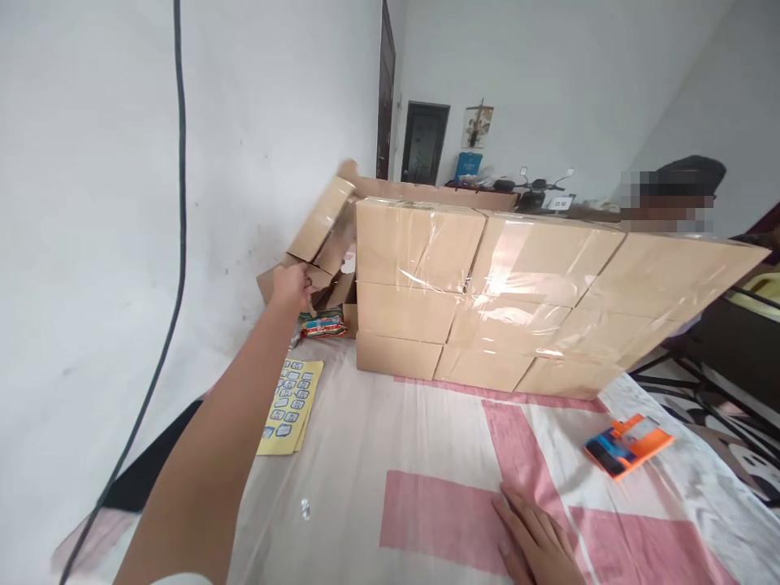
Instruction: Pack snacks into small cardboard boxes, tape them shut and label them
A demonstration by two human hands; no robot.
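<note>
My left hand reaches far forward, its fingers curled at the edge of an open cardboard box that leans tilted by the white wall. Just below that hand lies a red and blue printed packet. Closer to me, under my left forearm, yellow sheets with printed label shapes are partly covered. My right hand rests flat on the pink and white cloth, fingers stretched out and holding nothing. An orange and blue packet lies to its right.
A wall of taped cardboard boxes stands across the cloth. Along the left wall hangs a black cable. Behind the boxes at right is another person in a dark cap. A scooter and a dark door are farther back.
</note>
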